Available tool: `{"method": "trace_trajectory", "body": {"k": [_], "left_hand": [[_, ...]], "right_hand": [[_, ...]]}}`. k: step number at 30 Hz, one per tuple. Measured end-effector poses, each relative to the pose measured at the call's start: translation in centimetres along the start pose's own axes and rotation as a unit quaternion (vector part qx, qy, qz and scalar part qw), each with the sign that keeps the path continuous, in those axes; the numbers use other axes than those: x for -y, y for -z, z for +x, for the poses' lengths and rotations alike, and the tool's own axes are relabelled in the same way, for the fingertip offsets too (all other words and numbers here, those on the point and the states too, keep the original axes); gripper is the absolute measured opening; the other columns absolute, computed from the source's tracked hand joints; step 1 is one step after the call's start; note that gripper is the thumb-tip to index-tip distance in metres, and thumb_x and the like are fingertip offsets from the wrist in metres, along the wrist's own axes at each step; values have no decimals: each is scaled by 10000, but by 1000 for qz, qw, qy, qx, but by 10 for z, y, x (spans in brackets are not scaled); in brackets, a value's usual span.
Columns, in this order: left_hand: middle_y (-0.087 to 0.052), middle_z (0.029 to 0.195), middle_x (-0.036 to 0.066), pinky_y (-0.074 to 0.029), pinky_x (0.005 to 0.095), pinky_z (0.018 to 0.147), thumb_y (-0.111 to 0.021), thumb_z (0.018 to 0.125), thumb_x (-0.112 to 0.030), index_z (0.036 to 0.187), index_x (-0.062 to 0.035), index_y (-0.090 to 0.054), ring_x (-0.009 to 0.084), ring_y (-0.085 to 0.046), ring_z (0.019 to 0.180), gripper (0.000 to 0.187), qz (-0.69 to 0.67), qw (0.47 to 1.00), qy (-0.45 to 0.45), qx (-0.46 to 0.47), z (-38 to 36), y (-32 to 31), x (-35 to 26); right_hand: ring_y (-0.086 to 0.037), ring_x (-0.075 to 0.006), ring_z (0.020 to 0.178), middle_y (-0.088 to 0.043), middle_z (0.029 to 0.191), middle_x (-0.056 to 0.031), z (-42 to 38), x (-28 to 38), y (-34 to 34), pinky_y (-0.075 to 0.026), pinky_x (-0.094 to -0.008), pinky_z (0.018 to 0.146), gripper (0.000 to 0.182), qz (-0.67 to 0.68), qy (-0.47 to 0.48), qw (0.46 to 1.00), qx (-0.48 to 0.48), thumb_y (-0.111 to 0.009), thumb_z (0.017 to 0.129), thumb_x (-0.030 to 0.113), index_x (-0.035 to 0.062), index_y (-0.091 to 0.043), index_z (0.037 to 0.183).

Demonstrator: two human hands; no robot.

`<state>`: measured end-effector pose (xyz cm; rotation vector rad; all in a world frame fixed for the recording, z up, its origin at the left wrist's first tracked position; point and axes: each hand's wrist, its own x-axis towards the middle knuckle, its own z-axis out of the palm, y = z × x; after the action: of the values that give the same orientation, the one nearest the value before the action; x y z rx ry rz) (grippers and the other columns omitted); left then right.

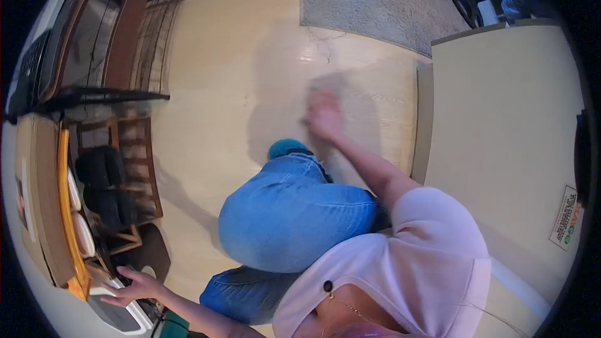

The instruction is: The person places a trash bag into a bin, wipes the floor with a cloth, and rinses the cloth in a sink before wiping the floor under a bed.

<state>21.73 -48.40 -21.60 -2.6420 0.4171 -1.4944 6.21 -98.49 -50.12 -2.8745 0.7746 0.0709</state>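
My right hand [323, 114] is low over the pale wooden floor [219, 56], in front of my bent knee in blue jeans [282, 213]. It is smeared by motion, and its fingers cannot be made out. A teal shoe [289, 148] shows beside the knee. At the lower left, my left hand [134, 286] has its fingers spread and holds nothing. It is over or beside a white-framed grey object [119, 313], near the lower end of an orange-yellow folder [74, 238]; whether it touches either is unclear.
Cardboard boxes [41, 194] line the left edge, beside a wooden rack [150, 169] holding dark shoes [103, 184]. A dark wooden table [128, 19] is at the upper left. A grey rug [375, 6] lies ahead, and a beige cabinet [501, 125] stands at the right.
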Motion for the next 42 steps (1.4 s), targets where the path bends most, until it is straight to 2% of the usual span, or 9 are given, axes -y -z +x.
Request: {"method": "trace_trajectory", "body": {"k": [5,12,13,15,17,24,27,34,42], "left_hand": [[-321,1377,213,-251,447,1025,-605,871,-198,1246,-96,-527,361,-308,1271,396,-130,973,-133,135,9,-43,-85],[-385,1378,171,-283,457,1027,-540,904,-187,1186,-108,-589,354,-345,1265,297,-116,937,-246,221,101,-63,-89],[-384,1377,175,-284,455,1028,-530,911,-192,1193,-97,-581,354,-349,1262,302,-133,938,-229,224,113,-66,-93],[-389,1363,191,-282,451,1030,-528,909,-166,1206,-69,-557,355,-349,1262,313,-146,933,-236,228,135,-78,-111],[-395,1354,199,-276,450,1033,-532,903,-138,1208,-63,-548,355,-349,1261,314,-211,921,-227,235,152,-97,-153],[-371,1390,147,-269,454,1046,-543,777,22,1202,-114,-546,334,-336,1279,446,-285,758,-480,337,166,-148,-295],[-369,1394,138,-273,447,1046,-535,775,24,1201,-113,-547,332,-340,1277,447,-285,754,-474,355,174,-149,-296],[-339,1413,142,-288,403,1037,-529,881,-56,1226,-63,-526,327,-335,1286,345,-373,796,-286,381,169,-182,-262],[-348,1399,155,-291,400,1035,-499,929,-172,1217,-51,-536,307,-343,1284,314,-413,781,-335,327,199,-218,-306]], "right_hand": [[-326,-326,1297,-438,1332,-159,92,100,-7,-261,-488,1048,481,163,357,918,-52,-520,831,299,129,-471,1278],[-255,-365,1324,-317,1416,-201,61,-154,11,-157,-493,1088,524,-33,-127,989,-70,-459,865,297,54,-414,1326],[-271,-379,1313,-336,1399,-221,68,-185,45,-161,-496,1086,542,-142,-203,964,93,-445,877,308,13,-393,1328],[-361,-391,1247,-445,1301,-233,65,-255,5,-206,-497,1067,511,-80,-395,889,-218,-446,869,299,-28,-444,1262],[-405,-391,1198,-489,1236,-231,88,-239,5,-236,-490,1052,471,-65,-404,905,-116,-449,855,280,-22,-477,1216],[-346,-297,1288,-431,1335,-161,158,-28,8,-214,-439,1090,517,159,90,972,-151,-438,859,325,32,-434,1286],[-313,-294,1314,-364,1397,-165,184,-78,41,-202,-440,1093,558,190,-113,973,64,-403,893,354,32,-364,1346],[-201,-236,1370,-249,1476,-103,20,-255,30,-134,-448,1105,615,16,-521,849,-86,-364,910,401,49,-269,1404],[-162,-318,1371,-212,1465,-201,-242,-93,-21,-121,-442,1113,676,-17,-657,749,-82,-430,883,381,-25,-246,1390]]}}
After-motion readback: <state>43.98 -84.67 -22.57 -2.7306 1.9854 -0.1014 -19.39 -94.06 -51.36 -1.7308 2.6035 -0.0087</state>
